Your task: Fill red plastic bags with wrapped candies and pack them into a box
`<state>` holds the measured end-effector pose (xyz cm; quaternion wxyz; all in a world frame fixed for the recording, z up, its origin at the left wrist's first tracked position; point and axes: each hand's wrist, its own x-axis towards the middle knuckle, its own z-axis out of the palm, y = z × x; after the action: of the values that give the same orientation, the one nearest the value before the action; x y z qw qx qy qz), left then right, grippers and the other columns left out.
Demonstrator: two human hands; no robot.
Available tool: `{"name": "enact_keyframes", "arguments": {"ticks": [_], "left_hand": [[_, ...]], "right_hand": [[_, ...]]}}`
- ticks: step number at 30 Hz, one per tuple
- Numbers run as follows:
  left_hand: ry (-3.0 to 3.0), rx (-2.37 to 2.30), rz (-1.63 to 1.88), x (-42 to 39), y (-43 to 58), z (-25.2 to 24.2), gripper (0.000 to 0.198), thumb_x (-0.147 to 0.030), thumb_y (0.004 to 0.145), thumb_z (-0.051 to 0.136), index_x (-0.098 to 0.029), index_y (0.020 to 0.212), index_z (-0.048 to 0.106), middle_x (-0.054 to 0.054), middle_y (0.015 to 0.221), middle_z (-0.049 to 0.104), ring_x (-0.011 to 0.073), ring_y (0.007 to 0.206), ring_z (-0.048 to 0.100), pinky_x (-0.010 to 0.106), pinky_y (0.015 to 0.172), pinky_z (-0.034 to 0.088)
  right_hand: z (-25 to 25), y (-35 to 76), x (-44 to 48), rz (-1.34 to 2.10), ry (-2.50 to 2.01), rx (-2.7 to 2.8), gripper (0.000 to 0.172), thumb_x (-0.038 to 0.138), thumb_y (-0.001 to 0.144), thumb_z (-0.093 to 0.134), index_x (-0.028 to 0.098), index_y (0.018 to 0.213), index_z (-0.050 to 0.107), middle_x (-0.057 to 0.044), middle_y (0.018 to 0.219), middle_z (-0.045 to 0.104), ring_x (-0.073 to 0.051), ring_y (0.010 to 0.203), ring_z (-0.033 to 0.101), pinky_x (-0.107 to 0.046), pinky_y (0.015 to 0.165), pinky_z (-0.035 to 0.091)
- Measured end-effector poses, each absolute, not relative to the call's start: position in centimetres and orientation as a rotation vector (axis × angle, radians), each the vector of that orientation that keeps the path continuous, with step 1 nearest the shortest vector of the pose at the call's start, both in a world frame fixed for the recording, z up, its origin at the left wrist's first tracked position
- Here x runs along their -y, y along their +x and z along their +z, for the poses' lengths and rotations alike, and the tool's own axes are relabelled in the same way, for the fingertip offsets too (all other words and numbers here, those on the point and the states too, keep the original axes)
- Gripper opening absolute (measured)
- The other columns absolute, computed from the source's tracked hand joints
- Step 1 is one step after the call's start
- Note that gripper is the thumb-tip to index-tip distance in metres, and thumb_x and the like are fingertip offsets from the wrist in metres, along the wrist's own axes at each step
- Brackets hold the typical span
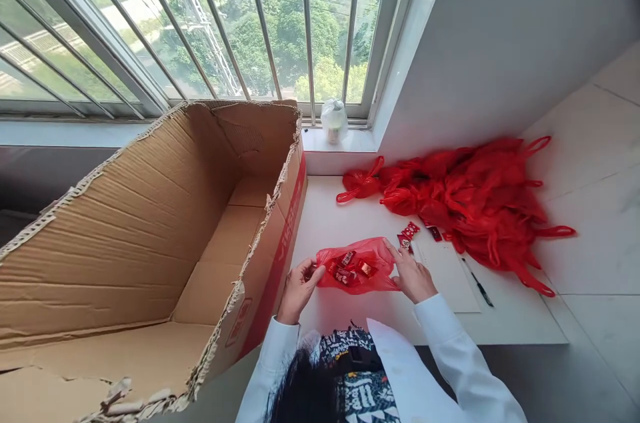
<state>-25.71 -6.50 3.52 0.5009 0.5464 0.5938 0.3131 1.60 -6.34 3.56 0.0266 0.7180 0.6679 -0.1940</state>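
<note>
A thin red plastic bag [370,283] lies spread on the white table in front of me, with several small wrapped candies [345,275] in it. My left hand [299,286] pinches the bag's left edge between thumb and fingers. At the bag's right side, my right hand [413,274] grips the plastic near the upper right corner. Just beyond that hand, a few red packets [409,231] rest loose on the tabletop.
A big open cardboard box [265,269] with ragged edges stands at left. A heap of red plastic bags [480,203] covers the table's back right. White paper [450,276] and a black pen [479,283] lie at right. A plastic-wrapped cup [334,121] stands on the windowsill.
</note>
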Motion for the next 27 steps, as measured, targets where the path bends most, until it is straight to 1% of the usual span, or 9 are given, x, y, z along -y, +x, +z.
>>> {"name": "enact_keyframes", "arguments": {"ticks": [5, 8, 10, 16, 19, 21, 23, 25, 27], "left_hand": [[1.443, -1.371, 0.626, 5.6, -25.5, 4.6, 0.029, -0.038, 0.087, 0.062, -0.012, 0.074, 0.06, -0.004, 0.07, 0.057, 0.0119, 0.063, 0.057, 0.026, 0.06, 0.049], [1.449, -1.418, 0.685, 5.2, -24.9, 5.1, 0.031, -0.039, 0.088, 0.061, -0.012, 0.074, 0.059, -0.004, 0.067, 0.055, 0.012, 0.062, 0.056, 0.026, 0.059, 0.048], [1.415, -1.455, 0.769, 4.9, -24.4, 5.5, 0.032, -0.042, 0.089, 0.058, -0.013, 0.076, 0.06, -0.004, 0.068, 0.056, 0.0119, 0.062, 0.056, 0.027, 0.06, 0.048], [1.325, -1.376, 0.946, 4.0, -22.4, 7.0, 0.045, -0.054, 0.092, 0.044, -0.015, 0.098, 0.064, 0.004, 0.089, 0.066, 0.0174, 0.082, 0.061, 0.031, 0.074, 0.048], [1.38, -1.301, 0.875, 4.2, -21.0, 7.8, 0.054, -0.058, 0.093, 0.032, -0.017, 0.091, 0.067, 0.005, 0.085, 0.067, 0.019, 0.08, 0.059, 0.029, 0.074, 0.046], [1.449, -1.25, 0.78, 4.8, -20.1, 8.2, 0.052, -0.057, 0.092, 0.035, -0.019, 0.081, 0.068, 0.004, 0.079, 0.066, 0.0191, 0.074, 0.057, 0.029, 0.071, 0.045], [1.512, -1.221, 0.677, 5.8, -19.8, 8.3, 0.04, -0.053, 0.088, 0.047, -0.021, 0.081, 0.07, 0.003, 0.079, 0.068, 0.0202, 0.074, 0.058, 0.029, 0.071, 0.046], [1.554, -1.241, 0.601, 7.0, -20.2, 8.3, 0.029, -0.047, 0.082, 0.059, -0.024, 0.095, 0.072, 0.004, 0.089, 0.07, 0.0235, 0.084, 0.061, 0.031, 0.079, 0.047], [1.576, -1.305, 0.569, 7.9, -21.3, 7.9, 0.036, -0.046, 0.08, 0.063, -0.028, 0.11, 0.069, 0.006, 0.1, 0.07, 0.0267, 0.096, 0.061, 0.035, 0.091, 0.045]], "right_hand": [[3.7, 1.2, 6.7, -0.892, 2.451, -2.031, 0.073, 0.005, 0.076, 0.049, 0.033, 0.143, 0.042, -0.008, 0.101, 0.067, -0.022, 0.085, 0.064, -0.031, 0.073, 0.043], [4.5, 1.4, 5.7, -1.191, 2.569, -2.079, 0.048, 0.014, 0.08, 0.049, 0.026, 0.124, 0.063, -0.007, 0.088, 0.069, -0.021, 0.079, 0.063, -0.031, 0.073, 0.044], [5.4, 1.7, 4.8, -1.466, 2.601, -2.13, 0.034, 0.025, 0.082, 0.05, 0.02, 0.109, 0.069, -0.007, 0.085, 0.07, -0.02, 0.075, 0.062, -0.031, 0.071, 0.047], [8.6, 1.6, 3.9, -2.234, 2.525, -2.143, 0.05, 0.05, 0.082, 0.056, 0.016, 0.118, 0.058, -0.008, 0.088, 0.069, -0.019, 0.078, 0.062, -0.031, 0.072, 0.049], [8.4, -0.2, 4.6, -2.593, 2.347, -2.037, 0.046, 0.05, 0.077, 0.064, 0.019, 0.111, 0.061, -0.007, 0.09, 0.069, -0.019, 0.083, 0.062, -0.031, 0.075, 0.049], [7.3, -1.9, 5.2, -2.648, 2.292, -1.999, 0.04, 0.045, 0.072, 0.07, 0.019, 0.102, 0.064, -0.005, 0.088, 0.068, -0.019, 0.081, 0.061, -0.03, 0.074, 0.048], [5.7, -3.5, 5.7, -2.508, 2.377, -2.014, 0.03, 0.038, 0.071, 0.071, 0.019, 0.093, 0.065, -0.002, 0.08, 0.066, -0.019, 0.074, 0.059, -0.029, 0.07, 0.046], [4.3, -4.4, 6.2, -2.395, 2.472, -2.014, 0.02, 0.033, 0.071, 0.068, 0.019, 0.084, 0.063, 0.0, 0.073, 0.062, -0.018, 0.07, 0.055, -0.028, 0.067, 0.043], [3.2, -4.7, 6.6, -2.398, 2.478, -2.004, 0.015, 0.032, 0.071, 0.066, 0.019, 0.076, 0.061, 0.0, 0.07, 0.059, -0.017, 0.068, 0.052, -0.028, 0.066, 0.04]]}}
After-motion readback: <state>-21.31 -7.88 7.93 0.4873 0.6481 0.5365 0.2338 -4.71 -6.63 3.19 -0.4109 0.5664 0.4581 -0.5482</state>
